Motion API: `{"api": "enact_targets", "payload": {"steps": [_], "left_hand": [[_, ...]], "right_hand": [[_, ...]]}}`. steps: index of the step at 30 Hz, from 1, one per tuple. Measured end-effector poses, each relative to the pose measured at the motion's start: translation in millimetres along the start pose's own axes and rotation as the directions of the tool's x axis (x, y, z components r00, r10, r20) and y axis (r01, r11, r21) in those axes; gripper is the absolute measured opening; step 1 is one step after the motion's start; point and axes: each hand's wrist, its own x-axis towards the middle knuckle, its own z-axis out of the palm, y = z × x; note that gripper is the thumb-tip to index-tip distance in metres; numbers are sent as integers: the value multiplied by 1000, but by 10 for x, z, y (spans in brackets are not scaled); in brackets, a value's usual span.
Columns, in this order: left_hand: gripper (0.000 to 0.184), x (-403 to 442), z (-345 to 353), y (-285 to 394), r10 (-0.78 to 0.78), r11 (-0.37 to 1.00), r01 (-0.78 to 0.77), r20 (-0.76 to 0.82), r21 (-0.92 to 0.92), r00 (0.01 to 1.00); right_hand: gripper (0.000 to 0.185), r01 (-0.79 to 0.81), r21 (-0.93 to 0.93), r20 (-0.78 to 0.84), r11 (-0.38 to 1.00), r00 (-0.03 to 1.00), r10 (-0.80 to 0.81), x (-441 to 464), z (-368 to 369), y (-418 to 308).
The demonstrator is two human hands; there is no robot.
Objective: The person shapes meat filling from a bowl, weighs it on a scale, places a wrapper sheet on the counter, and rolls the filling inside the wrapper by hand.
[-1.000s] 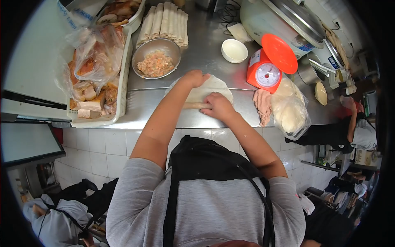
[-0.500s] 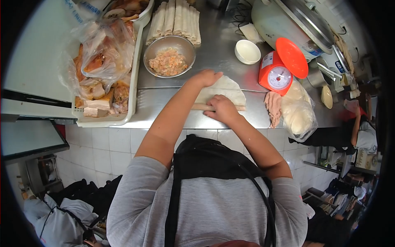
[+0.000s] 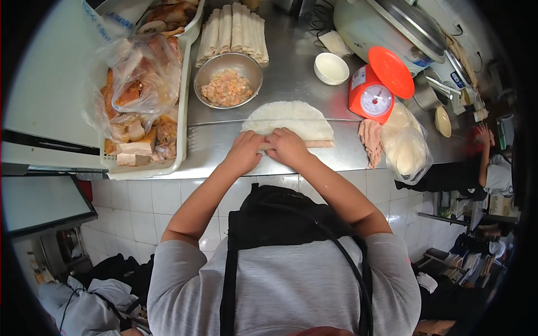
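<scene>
A thin pale wrapper (image 3: 291, 119) lies on the steel counter, its near edge rolled into a narrow tube that shows to the right of my hands. My left hand (image 3: 245, 150) is closed over the left part of the rolled edge. Right beside it, my right hand (image 3: 286, 147) grips the same roll near its middle. Beyond my left hand stands a metal bowl (image 3: 228, 81) of pinkish minced filling with orange bits. Several finished-looking pale rolls (image 3: 232, 33) lie stacked behind the bowl.
At left is a white crate (image 3: 182, 131) of meat with a plastic bag. To the right are a white bowl (image 3: 331, 69), a red scale (image 3: 374, 92), a pink cloth (image 3: 370, 143) and bagged dough (image 3: 406, 145). Other people stand at lower left and far right, including a person's hand (image 3: 485, 134).
My left hand has come back from the wrapper's far edge to the near roll, beside my right hand. My right hand has shifted slightly left on the roll. The wrapper's far part now lies flat.
</scene>
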Motion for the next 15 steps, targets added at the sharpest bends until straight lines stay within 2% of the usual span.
{"api": "enact_targets", "payload": {"steps": [3, 6, 8, 13, 15], "left_hand": [[27, -9, 30, -71, -37, 999, 37, 5, -13, 999], [23, -31, 10, -84, -48, 998, 47, 13, 36, 999], [22, -74, 64, -147, -10, 999, 12, -51, 44, 999], [21, -172, 136, -133, -45, 993, 64, -183, 103, 982], [22, -172, 107, -112, -25, 989, 55, -207, 140, 978]], "right_hand": [[22, -7, 36, -43, 999, 999, 9, -53, -9, 31], [23, -92, -90, 22, 992, 995, 94, -190, -210, 205], [25, -106, -132, 13, 986, 994, 109, -375, -292, 456], [21, -171, -18, -87, 985, 982, 169, -807, -545, 831], [21, -235, 63, -70, 970, 969, 239, -844, -565, 879]]}}
